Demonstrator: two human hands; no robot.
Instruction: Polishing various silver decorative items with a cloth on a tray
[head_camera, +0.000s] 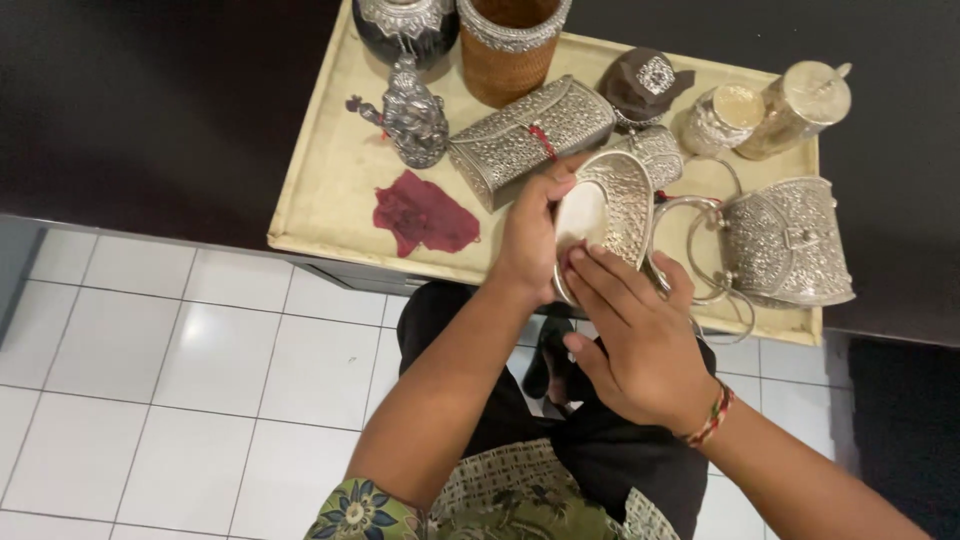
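My left hand (530, 235) grips an embossed silver bag-shaped piece (618, 205) by its near edge, holding it tilted above the front of a cream tray (330, 170). A pale cloth (582, 213) is pressed against the piece's inner face. My right hand (635, 335) lies just below it, fingers stretched out and touching its lower rim beside the cloth. A thin wire handle loops off to the right of the piece.
On the tray lie a dark red cloth (425, 215), a silver figurine (413, 115), a long embossed silver clutch (530, 135), a woven basket (508, 45), a dark cap-like lid (643, 85), two jars (765, 110) and a silver purse (790, 240). White floor tiles lie below left.
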